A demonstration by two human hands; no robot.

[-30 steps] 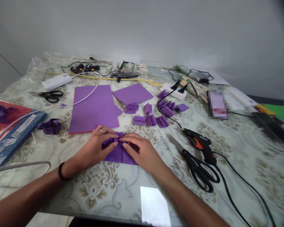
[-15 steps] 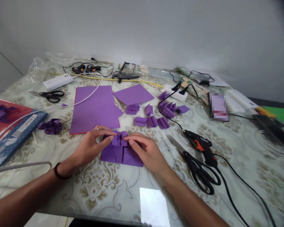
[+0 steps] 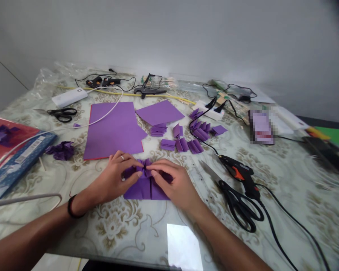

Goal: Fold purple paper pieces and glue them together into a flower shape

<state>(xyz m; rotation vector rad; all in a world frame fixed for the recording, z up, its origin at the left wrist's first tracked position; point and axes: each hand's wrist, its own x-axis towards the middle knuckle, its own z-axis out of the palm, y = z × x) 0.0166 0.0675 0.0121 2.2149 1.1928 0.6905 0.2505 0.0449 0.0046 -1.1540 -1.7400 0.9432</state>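
A folded purple paper [image 3: 138,191] lies on the table in front of me, its lower half flat with a dark slit down the middle. Its upper part has small raised folds. My left hand [image 3: 114,175] pinches these folds from the left with thumb and fingertips. From the right, my right hand [image 3: 173,178] pinches them too, its fingertips almost meeting the left ones. The fingers partly cover the folds. Beyond my hands lies a large purple sheet [image 3: 113,128], with a red edge showing beneath it.
Several small folded purple pieces [image 3: 181,145] lie behind my right hand. Scissors [image 3: 237,207] and a black-and-orange glue gun [image 3: 240,175] with a cable are at the right. Crumpled purple paper [image 3: 62,150] and a blue packet [image 3: 22,165] are on the left. A white power strip [image 3: 207,110] stands behind.
My fingertips have come closer together, drawing the paper's upper folds inward. The folded paper has shifted slightly to the right.
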